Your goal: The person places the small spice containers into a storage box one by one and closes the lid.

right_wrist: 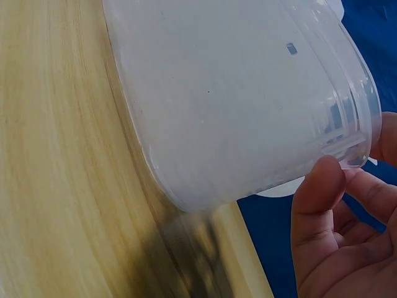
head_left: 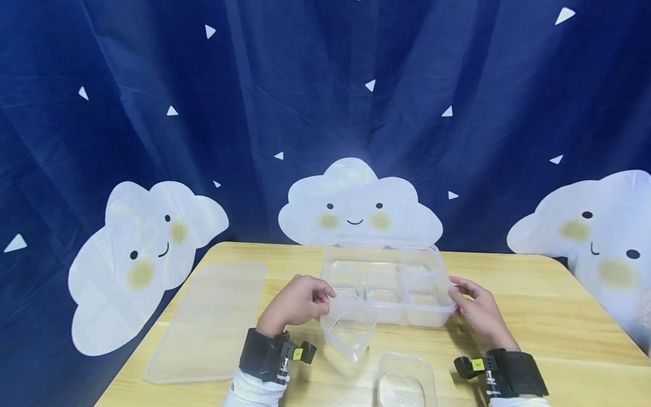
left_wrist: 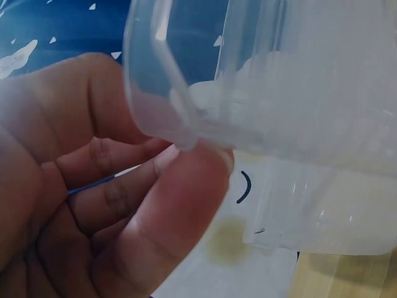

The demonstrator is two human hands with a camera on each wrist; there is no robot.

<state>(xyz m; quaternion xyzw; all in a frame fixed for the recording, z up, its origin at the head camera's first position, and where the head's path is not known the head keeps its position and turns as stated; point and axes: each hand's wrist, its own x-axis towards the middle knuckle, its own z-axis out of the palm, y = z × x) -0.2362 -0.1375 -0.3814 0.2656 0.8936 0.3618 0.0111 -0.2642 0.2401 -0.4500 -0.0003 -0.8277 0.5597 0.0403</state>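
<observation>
Toward the far side of the pale wood-grain bench (head_left: 549,322) is your large rectangular clear plastic container (head_left: 407,315), square clear inner sections (head_left: 385,287) visible in it. Can't tell if its base sits flat. Right hand (head_left: 478,314) grips its right end, thumb on the outer wall. Left hand (head_left: 302,299) pinches a clear rim at the front left corner; looks like the small tapered clear plastic cup (head_left: 350,333), tilted just in front of the container. Can't tell if it catches the container's rim too.

Use the right hand as your anchor: light squeeze, thin walls likely flex. Pinch one rim only on the left, level the cup before moving it, watch for snagging where the edges overlap. Mind the second small clear cup (head_left: 407,390) near your forearms. Flat translucent lid (head_left: 208,322), far left, is out of the way.
</observation>
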